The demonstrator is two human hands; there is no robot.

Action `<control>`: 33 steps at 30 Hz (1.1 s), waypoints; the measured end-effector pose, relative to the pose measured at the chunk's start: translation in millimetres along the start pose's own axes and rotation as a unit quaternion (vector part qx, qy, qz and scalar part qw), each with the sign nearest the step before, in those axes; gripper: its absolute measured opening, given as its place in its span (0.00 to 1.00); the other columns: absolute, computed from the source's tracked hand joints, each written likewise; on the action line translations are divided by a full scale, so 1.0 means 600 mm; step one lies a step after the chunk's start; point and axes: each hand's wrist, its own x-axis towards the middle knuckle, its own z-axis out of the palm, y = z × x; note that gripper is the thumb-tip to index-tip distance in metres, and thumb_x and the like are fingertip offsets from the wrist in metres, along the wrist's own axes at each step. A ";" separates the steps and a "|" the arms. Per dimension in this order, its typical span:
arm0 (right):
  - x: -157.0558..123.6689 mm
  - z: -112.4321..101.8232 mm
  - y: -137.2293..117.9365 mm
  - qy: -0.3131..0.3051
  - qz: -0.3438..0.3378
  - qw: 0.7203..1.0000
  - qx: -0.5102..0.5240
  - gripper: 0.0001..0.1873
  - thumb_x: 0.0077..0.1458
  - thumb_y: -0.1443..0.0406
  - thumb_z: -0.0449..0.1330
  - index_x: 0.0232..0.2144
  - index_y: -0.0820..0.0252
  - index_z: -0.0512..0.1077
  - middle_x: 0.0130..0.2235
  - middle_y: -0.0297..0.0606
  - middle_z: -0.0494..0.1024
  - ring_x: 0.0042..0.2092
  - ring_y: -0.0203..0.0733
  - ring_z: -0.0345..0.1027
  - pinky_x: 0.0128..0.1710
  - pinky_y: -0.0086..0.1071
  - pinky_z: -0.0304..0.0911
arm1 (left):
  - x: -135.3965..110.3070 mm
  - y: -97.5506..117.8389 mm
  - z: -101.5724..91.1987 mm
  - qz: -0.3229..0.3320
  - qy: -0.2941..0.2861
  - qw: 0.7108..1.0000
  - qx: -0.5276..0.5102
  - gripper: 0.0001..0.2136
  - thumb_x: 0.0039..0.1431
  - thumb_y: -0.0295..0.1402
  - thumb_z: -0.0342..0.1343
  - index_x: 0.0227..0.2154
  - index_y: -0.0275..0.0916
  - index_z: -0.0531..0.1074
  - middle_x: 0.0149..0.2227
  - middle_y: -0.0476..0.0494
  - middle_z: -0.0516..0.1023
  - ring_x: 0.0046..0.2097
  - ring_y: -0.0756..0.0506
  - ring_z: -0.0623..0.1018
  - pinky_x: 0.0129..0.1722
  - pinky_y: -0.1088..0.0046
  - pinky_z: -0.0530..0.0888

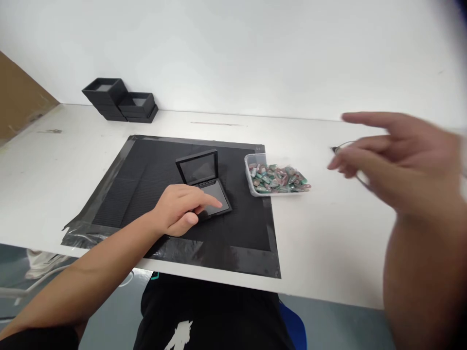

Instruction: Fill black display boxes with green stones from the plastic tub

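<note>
My left hand (180, 209) rests on the base of a small open black case (204, 180) that lies on a black mat (146, 184); its fingers press the case's bottom half while the lid stands up behind. My right hand (394, 155) hovers above the white table at the right, blurred, fingers spread and holding nothing. Just right of the case sits a clear plastic tray (255, 167) filled with several green and pink stones (279, 177).
Stacks of black boxes (118, 99) stand at the back left near the wall. A thin wire or ring-like object (345, 146) lies on the white table (328, 233) behind my right hand. Brown board (18, 97) leans at the far left.
</note>
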 end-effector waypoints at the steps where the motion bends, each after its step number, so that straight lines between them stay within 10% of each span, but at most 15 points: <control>1: 0.012 -0.001 -0.012 -0.013 0.000 1.000 0.019 0.25 0.58 0.66 0.64 0.58 0.59 0.73 0.30 0.41 0.81 0.30 0.35 0.72 0.32 0.35 0.66 | 0.000 0.000 -0.001 -0.001 0.000 1.000 0.004 0.29 0.72 0.49 0.31 0.43 0.36 0.74 0.21 0.49 0.69 0.24 0.52 0.69 0.27 0.76 0.68; 5: 0.030 0.024 -0.026 -0.133 -0.022 0.991 -0.005 0.25 0.56 0.65 0.65 0.56 0.55 0.73 0.32 0.37 0.81 0.29 0.35 0.69 0.33 0.33 0.66 | 0.002 0.001 -0.003 -0.004 0.006 0.999 0.043 0.16 0.71 0.39 0.42 0.43 0.38 0.74 0.23 0.50 0.71 0.24 0.52 0.69 0.27 0.75 0.68; 10: 0.020 0.019 -0.004 -0.118 -0.029 0.991 -0.056 0.27 0.56 0.67 0.62 0.59 0.52 0.69 0.40 0.37 0.82 0.35 0.38 0.69 0.34 0.34 0.64 | 0.005 0.007 -0.002 -0.004 -0.017 0.999 0.046 0.18 0.57 0.19 0.45 0.45 0.40 0.72 0.30 0.48 0.76 0.30 0.52 0.74 0.31 0.77 0.72; 16: 0.022 0.022 0.039 -0.168 -0.172 0.964 -0.114 0.11 0.55 0.56 0.60 0.32 0.51 0.82 0.51 0.44 0.77 0.59 0.60 0.61 0.53 0.53 0.61 | 0.010 0.012 0.001 0.030 -0.042 0.998 0.045 0.18 0.56 0.16 0.45 0.44 0.36 0.73 0.28 0.49 0.75 0.31 0.52 0.74 0.32 0.76 0.72; 33: 0.041 0.052 0.019 -0.283 -0.053 0.939 -0.186 0.11 0.53 0.58 0.58 0.31 0.50 0.80 0.36 0.41 0.81 0.50 0.61 0.65 0.45 0.51 0.62 | 0.000 0.013 0.001 0.011 -0.085 0.996 0.020 0.18 0.59 0.16 0.45 0.47 0.37 0.73 0.26 0.51 0.73 0.29 0.52 0.72 0.30 0.76 0.68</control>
